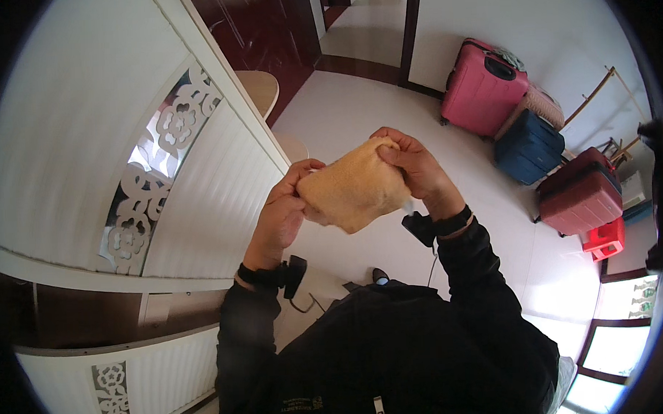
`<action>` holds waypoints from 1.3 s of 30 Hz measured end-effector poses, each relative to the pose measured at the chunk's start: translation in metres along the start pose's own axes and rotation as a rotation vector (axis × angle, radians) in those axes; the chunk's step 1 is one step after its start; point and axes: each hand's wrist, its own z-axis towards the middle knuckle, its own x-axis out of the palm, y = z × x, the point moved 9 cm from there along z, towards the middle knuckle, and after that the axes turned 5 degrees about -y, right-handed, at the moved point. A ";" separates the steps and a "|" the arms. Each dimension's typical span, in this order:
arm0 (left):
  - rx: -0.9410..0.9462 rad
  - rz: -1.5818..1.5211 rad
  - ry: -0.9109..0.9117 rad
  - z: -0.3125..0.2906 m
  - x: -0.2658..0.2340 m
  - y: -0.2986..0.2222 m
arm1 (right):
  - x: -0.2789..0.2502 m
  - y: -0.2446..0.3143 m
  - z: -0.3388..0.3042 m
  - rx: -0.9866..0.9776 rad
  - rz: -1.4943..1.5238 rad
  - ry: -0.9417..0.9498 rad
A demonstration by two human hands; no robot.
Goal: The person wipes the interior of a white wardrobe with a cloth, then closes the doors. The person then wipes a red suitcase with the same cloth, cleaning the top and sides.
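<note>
Yellowish-tan fuzzy cloth (356, 186), soft-edged and roughly rectangular, is pinched at opposite ends by both hands (278, 215) (424, 176)

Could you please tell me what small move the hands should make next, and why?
I would probably ease the left hand and right hand slightly apart to flatten the yellow cloth: each hand pinches an opposite side of it, and its lower edge hangs loose and uneven between them.
</note>
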 end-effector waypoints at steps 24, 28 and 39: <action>0.341 0.632 -0.322 0.037 -0.047 -0.025 | -0.041 -0.136 0.043 0.637 0.282 0.364; 0.424 0.833 -0.452 0.009 -0.091 -0.059 | -0.016 -0.149 0.086 0.636 0.243 0.288; 0.737 1.231 -0.696 0.014 -0.179 -0.174 | 0.154 0.099 0.393 -0.657 -0.353 0.149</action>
